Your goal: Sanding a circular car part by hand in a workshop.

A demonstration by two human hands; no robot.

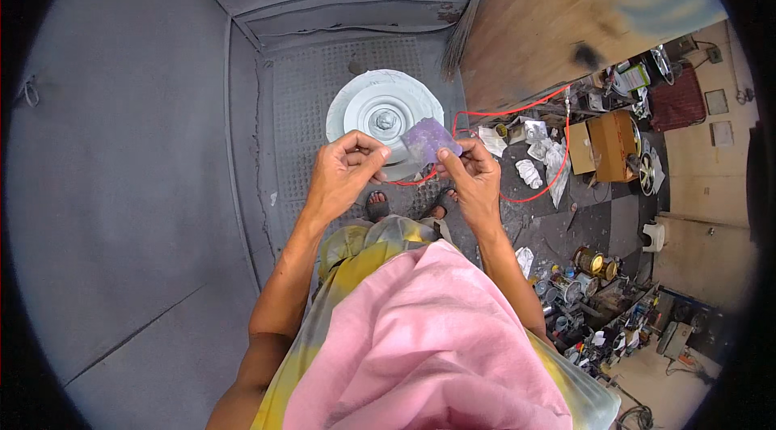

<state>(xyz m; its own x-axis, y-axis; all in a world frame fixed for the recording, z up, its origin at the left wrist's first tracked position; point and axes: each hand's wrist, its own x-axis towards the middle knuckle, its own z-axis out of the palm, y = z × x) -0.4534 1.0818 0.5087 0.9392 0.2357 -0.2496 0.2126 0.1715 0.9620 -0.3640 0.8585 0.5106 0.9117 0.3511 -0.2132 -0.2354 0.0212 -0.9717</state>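
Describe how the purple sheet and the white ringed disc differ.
The purple sheet is angular; the white ringed disc is round. The sheet is much smaller than the disc. The sheet is in the grip of the right hand, while the disc sits unheld.

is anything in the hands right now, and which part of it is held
The right hand holds a purple sheet near its lower right corner. Whether the left hand pinches anything cannot be told.
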